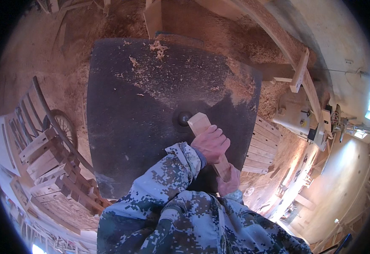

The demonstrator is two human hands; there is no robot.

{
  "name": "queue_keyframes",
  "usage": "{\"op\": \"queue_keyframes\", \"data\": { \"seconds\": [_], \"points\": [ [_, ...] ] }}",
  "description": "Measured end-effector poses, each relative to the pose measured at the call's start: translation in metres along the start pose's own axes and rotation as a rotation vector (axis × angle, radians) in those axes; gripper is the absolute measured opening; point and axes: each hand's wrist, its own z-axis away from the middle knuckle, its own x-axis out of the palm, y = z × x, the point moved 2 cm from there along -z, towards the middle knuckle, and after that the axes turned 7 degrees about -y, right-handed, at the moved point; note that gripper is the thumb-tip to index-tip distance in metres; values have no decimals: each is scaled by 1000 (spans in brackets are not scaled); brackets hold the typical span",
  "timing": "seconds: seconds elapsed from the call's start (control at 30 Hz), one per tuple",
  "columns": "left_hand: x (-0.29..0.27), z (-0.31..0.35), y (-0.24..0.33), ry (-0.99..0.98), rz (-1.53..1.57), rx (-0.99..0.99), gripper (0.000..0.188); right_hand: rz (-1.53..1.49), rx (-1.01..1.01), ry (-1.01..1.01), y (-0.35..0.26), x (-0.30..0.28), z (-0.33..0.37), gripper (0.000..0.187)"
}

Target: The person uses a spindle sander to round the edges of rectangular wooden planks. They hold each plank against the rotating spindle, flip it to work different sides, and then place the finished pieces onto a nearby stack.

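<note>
one wooden bar [200, 123] is clasped by two grips, the left hand [211, 144] ahead of the right hand [230, 181]. it is held over one dark counter [125, 127], its far end just beside one round knob [184, 118]; shavings [158, 48] are scattered beyond.

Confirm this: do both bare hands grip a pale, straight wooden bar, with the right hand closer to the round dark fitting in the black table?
No: in the head view, the left hand is closer to the fitting; the right hand is farther back. Both do grip the wooden bar.
</note>
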Motion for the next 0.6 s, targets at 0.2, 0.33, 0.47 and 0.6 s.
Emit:
{"op": "queue_keyframes", "data": {
  "seconds": [0.2, 0.33, 0.47, 0.6],
  "points": [
    [-13, 8, 0, 10, -33, 7, 35, 29, -56, -4, -12, -4, -2, 68],
    [-17, 20, 2, -8, -19, -6, 34, 41, -116, -24, -13, -7, -2, 66],
    [-19, 28, 5, -70, -7, -36, 43, 38, -186, -18, -11, -7, -1, 67],
    [-19, 31, 9, -26, -43, -63, 33, 9, -206, -20, -7, -4, 1, 68]
  ]
}}
